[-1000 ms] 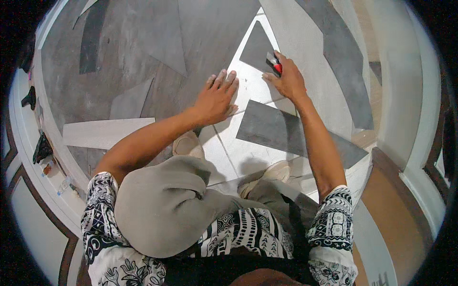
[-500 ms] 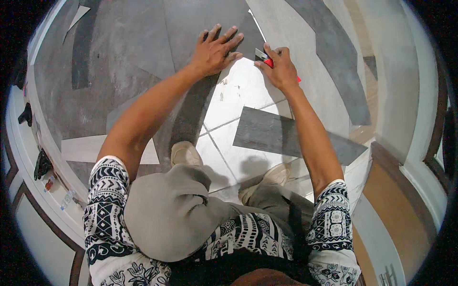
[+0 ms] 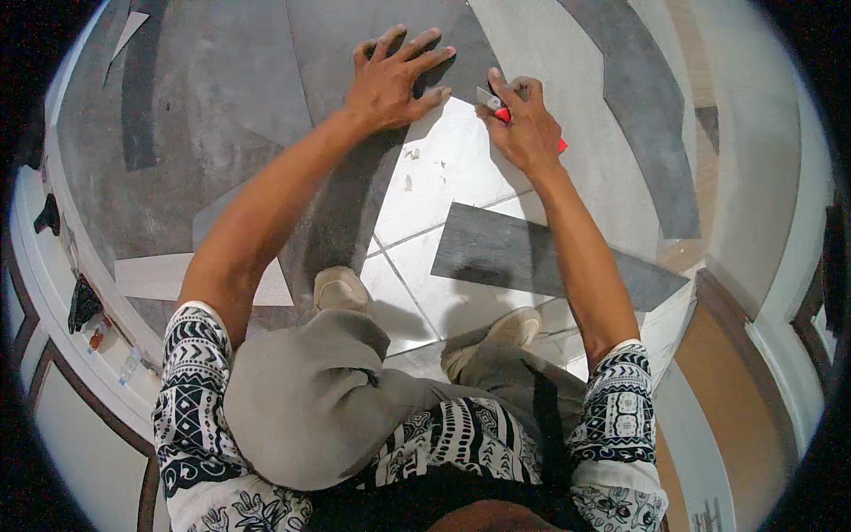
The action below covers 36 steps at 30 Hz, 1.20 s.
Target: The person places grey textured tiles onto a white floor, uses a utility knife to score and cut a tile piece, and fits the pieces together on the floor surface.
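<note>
My left hand (image 3: 390,84) lies with fingers spread on a dark grey flooring sheet (image 3: 332,44), near its edge. Just to the right, my right hand (image 3: 525,124) is closed round a red utility knife (image 3: 503,114). Its blade points up and left, close to the corner of the dark sheet; whether it touches the sheet I cannot tell. Much of the handle is hidden in my palm. Beside that hand spreads a light grey sheet (image 3: 585,151). White floor tiles (image 3: 443,164) show below and between my hands.
A loose dark grey plank (image 3: 492,246) lies on the tiles under my right forearm. A pale strip (image 3: 151,275) rests by my left elbow. A curved dark offcut (image 3: 651,133) lies on the right. My shoes (image 3: 341,291) stand on the floor near the tiles.
The white gap between the dark sheet and the light sheet has narrowed or been covered. My left hand has shifted slightly up; my right hand, still holding the knife, slightly right.
</note>
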### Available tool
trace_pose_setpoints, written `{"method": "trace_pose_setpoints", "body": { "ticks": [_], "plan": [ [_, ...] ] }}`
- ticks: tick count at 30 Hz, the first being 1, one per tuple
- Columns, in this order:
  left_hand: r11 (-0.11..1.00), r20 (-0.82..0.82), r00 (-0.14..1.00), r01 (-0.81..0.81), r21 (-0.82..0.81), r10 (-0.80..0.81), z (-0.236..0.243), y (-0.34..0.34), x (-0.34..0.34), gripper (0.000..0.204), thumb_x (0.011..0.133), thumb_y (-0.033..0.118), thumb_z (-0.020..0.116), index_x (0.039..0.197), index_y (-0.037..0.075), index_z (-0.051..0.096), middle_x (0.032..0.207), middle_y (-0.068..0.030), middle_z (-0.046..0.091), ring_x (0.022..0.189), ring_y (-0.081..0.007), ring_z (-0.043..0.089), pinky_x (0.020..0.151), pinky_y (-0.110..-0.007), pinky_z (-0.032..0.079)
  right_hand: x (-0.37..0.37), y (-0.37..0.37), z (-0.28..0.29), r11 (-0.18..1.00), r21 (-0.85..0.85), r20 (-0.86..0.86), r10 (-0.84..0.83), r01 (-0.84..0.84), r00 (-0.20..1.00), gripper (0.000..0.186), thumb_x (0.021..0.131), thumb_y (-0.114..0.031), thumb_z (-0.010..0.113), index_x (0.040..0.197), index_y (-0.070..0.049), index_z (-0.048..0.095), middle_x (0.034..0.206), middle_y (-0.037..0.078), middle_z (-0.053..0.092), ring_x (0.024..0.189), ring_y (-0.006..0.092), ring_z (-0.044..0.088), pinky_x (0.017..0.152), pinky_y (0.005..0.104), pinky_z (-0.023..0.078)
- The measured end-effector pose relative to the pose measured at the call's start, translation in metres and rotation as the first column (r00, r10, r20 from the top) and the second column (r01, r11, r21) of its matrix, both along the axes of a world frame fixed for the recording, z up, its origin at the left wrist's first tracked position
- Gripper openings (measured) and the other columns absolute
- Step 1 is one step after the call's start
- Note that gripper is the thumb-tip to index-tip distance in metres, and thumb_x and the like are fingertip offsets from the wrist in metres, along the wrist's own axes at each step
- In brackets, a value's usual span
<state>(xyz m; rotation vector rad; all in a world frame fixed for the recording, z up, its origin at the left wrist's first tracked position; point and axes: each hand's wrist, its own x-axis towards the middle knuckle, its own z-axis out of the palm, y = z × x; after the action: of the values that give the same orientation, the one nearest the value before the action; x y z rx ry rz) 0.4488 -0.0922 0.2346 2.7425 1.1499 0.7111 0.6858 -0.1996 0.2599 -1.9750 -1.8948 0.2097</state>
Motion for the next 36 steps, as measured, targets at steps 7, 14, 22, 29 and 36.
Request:
{"method": "trace_pose_setpoints", "body": {
  "ticks": [7,14,22,29,36],
  "plan": [
    [0.999,-0.206,0.978,0.025,0.043,-0.016,0.013,0.016,0.024,0.066,0.094,0.065,0.058,0.152,0.035,0.05,0.158,0.0,0.048,0.144,-0.0371,0.041,0.114,-0.061,0.028,0.014,-0.004,0.004,0.972,-0.231,0.034,0.05,-0.041,0.998,0.055,0.091,-0.047,0.074,0.142,-0.032,0.061,0.134,0.01,0.054,0.11,0.0338,0.068,0.088,0.0486,0.056],
    [0.995,-0.18,0.983,-0.035,-0.093,0.018,0.015,0.011,0.014,0.064,0.097,0.062,0.054,0.15,0.028,0.052,0.158,-0.0094,0.046,0.144,-0.0413,0.038,0.117,-0.064,0.027,0.106,-0.12,0.077,0.77,-0.585,0.069,0.36,-0.255,0.93,0.049,0.094,-0.016,0.07,0.141,-0.015,0.058,0.131,0.019,0.055,0.106,0.0394,0.066,0.09,0.044,0.055],
    [0.835,-0.218,0.907,0.209,-0.509,-0.36,-0.009,-0.213,0.015,0.127,0.067,0.065,0.086,0.164,0.018,0.02,0.168,-0.0246,0.02,0.152,-0.0495,0.024,0.12,-0.063,0.026,0.21,-0.313,-0.014,0.953,-0.297,0.322,0.04,0.06,0.946,0.06,0.09,-0.011,0.07,0.145,-0.005,0.047,0.137,0.022,0.053,0.129,0.0427,0.051,0.109,0.053,0.043],
    [0.822,-0.265,0.829,0.343,-0.455,-0.492,-0.021,-0.259,-0.007,0.107,0.083,0.051,0.08,0.165,0.017,0.019,0.172,-0.0156,0.012,0.157,-0.039,0.018,0.125,-0.059,0.02,0.205,-0.272,-0.013,0.893,-0.446,0.4,0.144,0.055,0.905,0.03,0.096,-0.02,0.067,0.117,-0.004,0.053,0.115,0.014,0.06,0.109,0.0356,0.059,0.098,0.047,0.045],
    [0.887,-0.231,0.909,0.237,-0.397,-0.347,-0.019,-0.237,-0.01,0.087,0.098,0.055,0.058,0.165,0.014,0.02,0.172,-0.016,0.017,0.158,-0.0373,0.018,0.126,-0.059,0.016,0.219,-0.257,0.019,0.85,-0.527,-0.121,-0.08,0.005,0.989,0.038,0.097,-0.034,0.067,0.107,0.001,0.055,0.096,0.019,0.061,0.093,0.0386,0.061,0.086,0.046,0.048]
  ]
}}
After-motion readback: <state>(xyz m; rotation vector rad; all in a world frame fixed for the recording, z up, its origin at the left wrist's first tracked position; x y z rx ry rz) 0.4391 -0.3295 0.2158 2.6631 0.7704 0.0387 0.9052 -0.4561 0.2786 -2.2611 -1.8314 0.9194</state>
